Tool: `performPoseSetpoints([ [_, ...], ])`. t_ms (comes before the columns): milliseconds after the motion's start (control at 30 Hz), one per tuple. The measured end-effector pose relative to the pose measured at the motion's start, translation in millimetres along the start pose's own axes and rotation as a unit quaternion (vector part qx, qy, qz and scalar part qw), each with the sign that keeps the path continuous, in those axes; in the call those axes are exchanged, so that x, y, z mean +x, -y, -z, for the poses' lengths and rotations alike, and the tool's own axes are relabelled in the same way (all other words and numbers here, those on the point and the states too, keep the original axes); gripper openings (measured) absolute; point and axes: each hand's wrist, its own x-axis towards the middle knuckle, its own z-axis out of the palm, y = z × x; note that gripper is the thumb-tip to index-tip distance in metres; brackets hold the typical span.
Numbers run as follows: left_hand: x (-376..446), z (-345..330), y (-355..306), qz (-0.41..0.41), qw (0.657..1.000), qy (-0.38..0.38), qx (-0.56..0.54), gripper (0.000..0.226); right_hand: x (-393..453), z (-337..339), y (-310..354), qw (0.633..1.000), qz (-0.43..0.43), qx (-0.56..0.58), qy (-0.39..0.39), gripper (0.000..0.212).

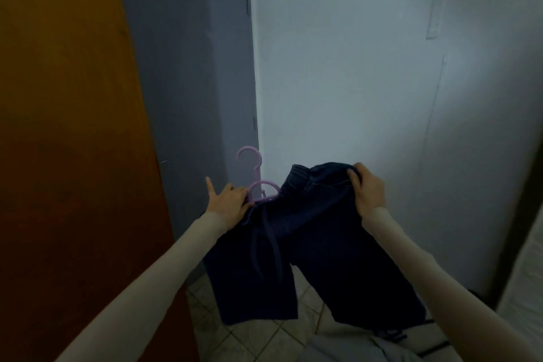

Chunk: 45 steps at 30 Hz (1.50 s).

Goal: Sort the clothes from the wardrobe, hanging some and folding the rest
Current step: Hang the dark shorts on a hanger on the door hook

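White wall [367,82] fills most of my view, with a grey cabinet [194,82] standing in the corner and an orange-brown wooden door panel [67,126] close along the left edge. Below, I see a tiled floor [255,332], light tiles with dark joints, and a pale strip of fabric or bedding at the right edge that I cannot identify.

I am holding a pair of dark navy trousers [311,238] up in the air in front of the wall, over the floor, resting on nothing. The waistband is at the top and the two legs hang down, apart from each other, with a drawstring dangling between them.

My left hand [227,198] grips the left end of the waistband together with a lilac plastic hanger [258,182]; the index finger sticks out straight while the other fingers curl on the cloth. The hanger's hook points upward in front of the cabinet's edge, and part of its body is hidden behind the trousers.

My right hand [367,188] pinches the right end of the waistband, fingers curled over the top of the fabric, thumb on the near side.

Both forearms wear pale long sleeves.
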Motion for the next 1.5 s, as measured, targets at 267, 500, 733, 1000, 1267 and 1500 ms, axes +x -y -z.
performPoseSetpoints([
  [267,3,-5,-5,0.006,0.993,0.09,-0.076,0.035,11,9,3,0.999,-0.03,-0.025,-0.024,0.041],
  [500,12,-9,-3,0.016,0.963,0.034,-0.266,0.03,12,25,-13,0.984,-0.094,0.058,0.14,0.037],
  [733,20,3,12,0.054,0.964,-0.035,-0.256,0.046,-11,30,-27,0.919,-0.227,0.233,0.221,0.021],
  [1000,8,27,7,0.091,0.975,-0.139,-0.148,0.052,-18,28,-34,0.954,-0.118,0.154,0.228,0.007],
  [1267,-7,29,4,0.064,0.983,-0.172,-0.02,0.026,-25,18,-31,0.96,-0.109,0.196,0.17,0.007],
  [1500,-8,30,-2,0.064,0.976,-0.185,0.092,0.017,-18,15,-25,0.961,-0.134,0.228,0.085,0.008],
])
